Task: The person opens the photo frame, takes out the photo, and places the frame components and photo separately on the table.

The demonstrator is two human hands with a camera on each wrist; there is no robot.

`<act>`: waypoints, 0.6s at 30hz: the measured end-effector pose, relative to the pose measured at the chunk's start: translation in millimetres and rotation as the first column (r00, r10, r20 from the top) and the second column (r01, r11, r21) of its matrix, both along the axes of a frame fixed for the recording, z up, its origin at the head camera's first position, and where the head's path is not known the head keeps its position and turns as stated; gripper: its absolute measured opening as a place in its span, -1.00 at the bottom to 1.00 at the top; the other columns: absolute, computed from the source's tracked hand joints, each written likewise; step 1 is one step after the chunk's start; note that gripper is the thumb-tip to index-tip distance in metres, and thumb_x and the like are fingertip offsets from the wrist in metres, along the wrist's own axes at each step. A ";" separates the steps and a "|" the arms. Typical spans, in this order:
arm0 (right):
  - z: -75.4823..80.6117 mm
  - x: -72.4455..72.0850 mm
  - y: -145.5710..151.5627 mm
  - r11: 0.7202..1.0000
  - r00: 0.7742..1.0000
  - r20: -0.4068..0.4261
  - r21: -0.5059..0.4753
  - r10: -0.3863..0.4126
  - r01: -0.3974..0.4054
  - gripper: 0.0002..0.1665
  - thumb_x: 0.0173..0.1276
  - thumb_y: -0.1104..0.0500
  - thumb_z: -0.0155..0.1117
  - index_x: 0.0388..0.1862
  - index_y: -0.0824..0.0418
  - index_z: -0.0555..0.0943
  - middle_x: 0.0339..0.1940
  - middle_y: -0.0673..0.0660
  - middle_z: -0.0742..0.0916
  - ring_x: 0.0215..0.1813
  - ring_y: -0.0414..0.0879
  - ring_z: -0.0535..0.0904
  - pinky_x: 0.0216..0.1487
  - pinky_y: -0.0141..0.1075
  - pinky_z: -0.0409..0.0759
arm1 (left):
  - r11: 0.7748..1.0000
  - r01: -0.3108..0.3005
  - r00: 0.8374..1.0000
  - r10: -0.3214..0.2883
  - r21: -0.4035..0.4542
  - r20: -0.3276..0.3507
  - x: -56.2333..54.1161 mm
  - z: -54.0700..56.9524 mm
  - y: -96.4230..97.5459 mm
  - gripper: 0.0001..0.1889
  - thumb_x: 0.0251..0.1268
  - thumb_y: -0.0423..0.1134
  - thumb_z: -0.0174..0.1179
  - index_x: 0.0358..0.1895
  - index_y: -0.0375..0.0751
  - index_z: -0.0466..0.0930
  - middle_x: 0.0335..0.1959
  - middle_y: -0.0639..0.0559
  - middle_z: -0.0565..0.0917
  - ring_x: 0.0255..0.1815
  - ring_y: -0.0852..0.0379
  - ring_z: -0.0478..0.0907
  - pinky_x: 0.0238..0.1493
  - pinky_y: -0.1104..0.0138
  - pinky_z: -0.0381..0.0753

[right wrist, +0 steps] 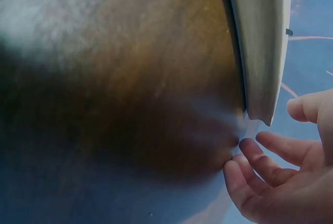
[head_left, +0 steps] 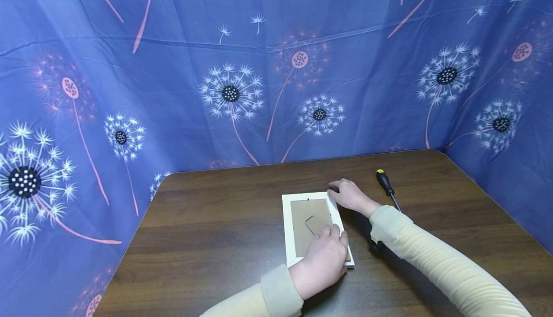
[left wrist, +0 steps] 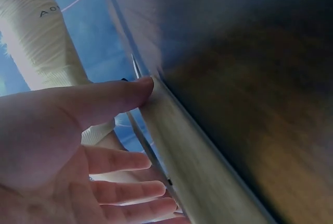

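A white picture frame [head_left: 287, 225] lies face down on the table, its brown backing board [head_left: 302, 211] upward. A thin dark angled line shows on the board. My left hand [head_left: 324, 259] lies over the lower right part of the frame, its fingers fairly straight above the backing. In the left wrist view, the thumb [left wrist: 122, 96] rests at the frame's side edge [left wrist: 192, 156]. By the upper right corner is my right hand [head_left: 350, 195]. Its fingers [right wrist: 265, 164] bend loosely beside the frame's end [right wrist: 257, 67], tips near the tabletop, holding nothing.
A screwdriver [head_left: 383, 181] with a black handle and yellow end lies right of my right hand, its shaft partly behind the sleeve. Beneath that sleeve a dark object [head_left: 377, 246] shows only in part. The wooden table [head_left: 207, 221] ends at a blue dandelion-print cloth [head_left: 181, 91].
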State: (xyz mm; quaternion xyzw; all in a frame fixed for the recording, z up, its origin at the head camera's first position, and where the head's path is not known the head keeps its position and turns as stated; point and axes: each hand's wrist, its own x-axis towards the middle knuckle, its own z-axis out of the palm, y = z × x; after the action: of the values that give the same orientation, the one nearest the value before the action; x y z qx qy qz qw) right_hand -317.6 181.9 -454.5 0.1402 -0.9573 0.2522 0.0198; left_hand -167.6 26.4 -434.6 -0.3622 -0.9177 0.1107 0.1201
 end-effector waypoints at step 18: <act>-8.1 1.9 3.3 0.999 0.999 -0.026 -0.040 0.019 -0.020 -0.68 0.37 0.17 0.07 -0.19 0.36 0.68 -0.19 0.28 0.68 -0.02 0.23 0.52 0.02 0.07 0.44 | 1.000 0.005 1.000 -0.005 -0.007 -0.017 -0.5 -7.3 1.2 -0.38 -0.02 0.20 0.30 0.07 -0.12 0.55 -0.26 0.10 0.53 -0.26 0.21 0.40 -0.52 0.40 0.37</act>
State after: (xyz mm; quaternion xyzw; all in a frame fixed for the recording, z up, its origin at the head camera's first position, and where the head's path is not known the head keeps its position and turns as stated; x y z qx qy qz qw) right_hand -315.7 185.2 -462.6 0.1523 -0.9503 0.2698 0.0323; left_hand -168.0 27.6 -441.9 -0.3640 -0.9153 0.1167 0.1270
